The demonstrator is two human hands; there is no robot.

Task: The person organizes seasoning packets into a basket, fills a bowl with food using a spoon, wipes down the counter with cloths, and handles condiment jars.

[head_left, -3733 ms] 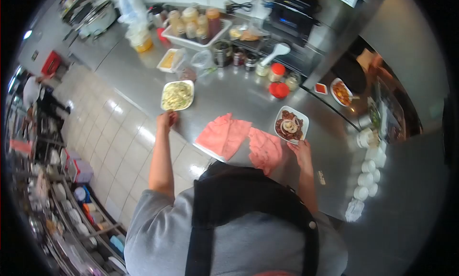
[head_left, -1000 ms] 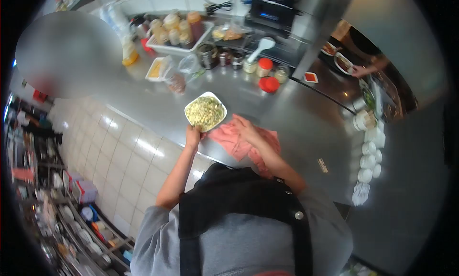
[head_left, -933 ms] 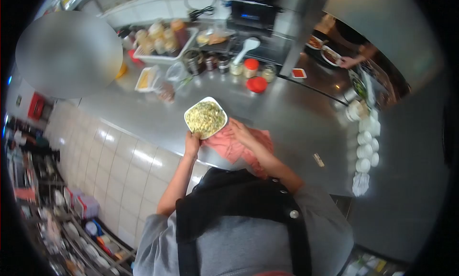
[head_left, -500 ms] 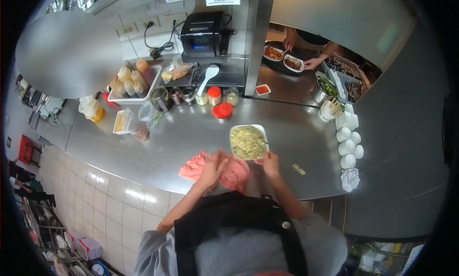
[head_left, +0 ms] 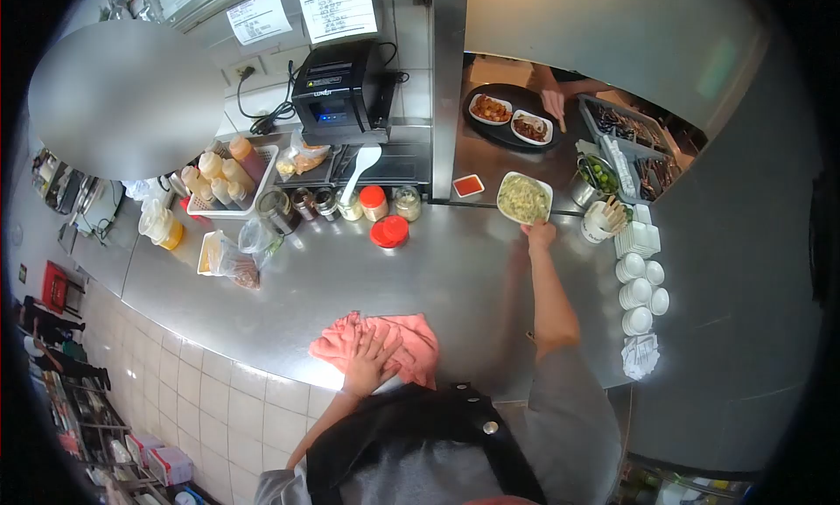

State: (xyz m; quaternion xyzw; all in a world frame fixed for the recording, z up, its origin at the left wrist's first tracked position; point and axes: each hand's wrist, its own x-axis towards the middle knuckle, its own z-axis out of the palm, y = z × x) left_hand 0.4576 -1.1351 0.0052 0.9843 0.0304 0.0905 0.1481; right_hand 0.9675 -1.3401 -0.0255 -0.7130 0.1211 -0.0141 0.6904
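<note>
Plain salmon-pink cloth [head_left: 418, 347]

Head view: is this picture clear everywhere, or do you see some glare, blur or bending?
Head view: the counter edge curves strongly and the corners are black; head view: a round grey patch is blurred beyond reading; head view: bright glare lies left of the pink cloth; head view: the left hand and white bowl look fairly sharp.

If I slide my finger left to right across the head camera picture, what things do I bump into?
Yellow tub, white basket, pink cloth under the left hand, red sauce dish, white food dish in the right hand, pot of wooden sticks.
</note>
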